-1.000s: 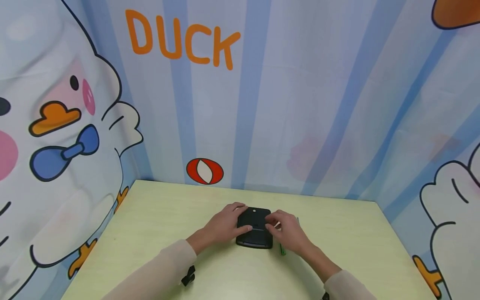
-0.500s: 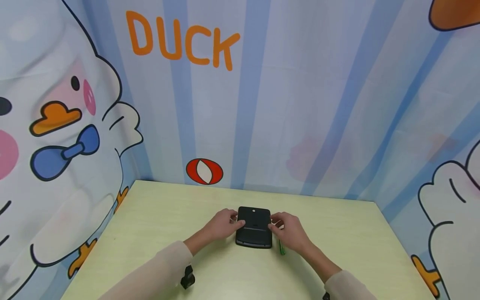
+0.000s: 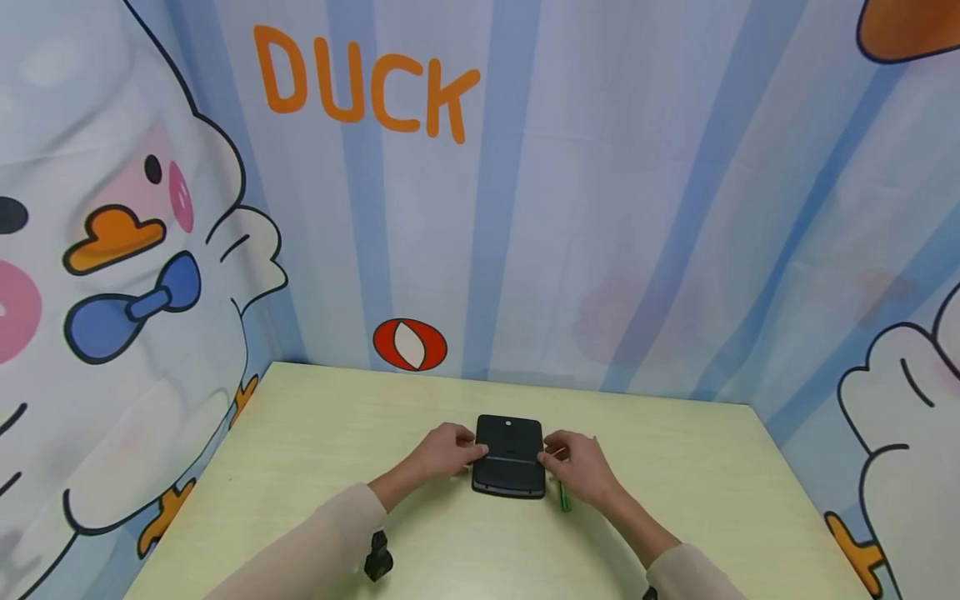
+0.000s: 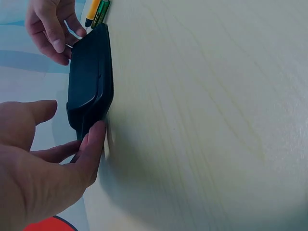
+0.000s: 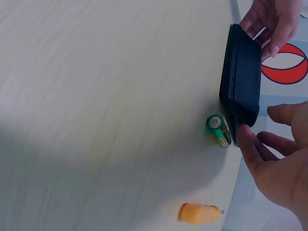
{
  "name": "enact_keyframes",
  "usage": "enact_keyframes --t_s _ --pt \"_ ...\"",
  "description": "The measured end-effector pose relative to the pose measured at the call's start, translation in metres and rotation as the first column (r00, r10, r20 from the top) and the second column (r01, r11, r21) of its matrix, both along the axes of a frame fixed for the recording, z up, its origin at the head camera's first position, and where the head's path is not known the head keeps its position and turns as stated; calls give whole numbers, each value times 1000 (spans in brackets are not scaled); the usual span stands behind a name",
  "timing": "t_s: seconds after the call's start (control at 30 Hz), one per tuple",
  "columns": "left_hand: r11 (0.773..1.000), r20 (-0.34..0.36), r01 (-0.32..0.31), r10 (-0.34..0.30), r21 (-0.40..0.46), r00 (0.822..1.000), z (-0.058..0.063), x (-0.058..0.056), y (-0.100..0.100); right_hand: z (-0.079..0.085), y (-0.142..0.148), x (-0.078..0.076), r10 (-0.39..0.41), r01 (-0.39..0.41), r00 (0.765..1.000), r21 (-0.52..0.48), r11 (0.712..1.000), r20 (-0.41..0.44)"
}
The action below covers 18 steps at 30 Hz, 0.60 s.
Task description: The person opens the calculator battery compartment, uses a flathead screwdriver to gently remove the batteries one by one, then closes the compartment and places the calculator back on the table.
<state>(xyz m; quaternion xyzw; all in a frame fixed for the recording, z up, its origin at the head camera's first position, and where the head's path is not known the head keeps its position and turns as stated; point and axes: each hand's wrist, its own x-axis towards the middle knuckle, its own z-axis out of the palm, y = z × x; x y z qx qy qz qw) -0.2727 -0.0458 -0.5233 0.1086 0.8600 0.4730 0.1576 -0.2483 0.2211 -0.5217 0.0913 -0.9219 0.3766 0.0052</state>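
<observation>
A flat black device (image 3: 510, 437) with a stepped back and a small pale dot near its far edge lies on the table; its kind does not show. My left hand (image 3: 444, 450) is at its left edge, and my right hand (image 3: 576, 460) is at the opposite edge. In the left wrist view, fingertips (image 4: 98, 130) touch the device's rim while the thumb stands apart from it. The right wrist view shows the right fingers (image 5: 246, 137) at the rim in the same way. A green battery (image 5: 219, 131) lies beside the device, near the right fingertips.
A small orange-handled tool (image 5: 198, 213) with a metal tip lies farther right on the pale yellow table (image 3: 337, 417). A striped, duck-printed curtain (image 3: 600, 208) hangs behind and at both sides. A black wrist mount (image 3: 378, 554) shows below the left sleeve.
My left hand has drawn back left, from lying over the device to its edge. The right hand has shifted slightly right off the surface. The device has stayed put.
</observation>
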Motion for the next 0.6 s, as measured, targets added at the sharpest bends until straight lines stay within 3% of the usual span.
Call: enact_keyframes --t_s 0.17,0.6 --pt "999 23 -8 7 35 1000 2 1 1 -3 0 -1 2 -2 1000 -14 1000 -6" --pt "999 7 -34 34 40 999 -12 -3 4 -4 -2 1 -6 6 1000 47 999 17"
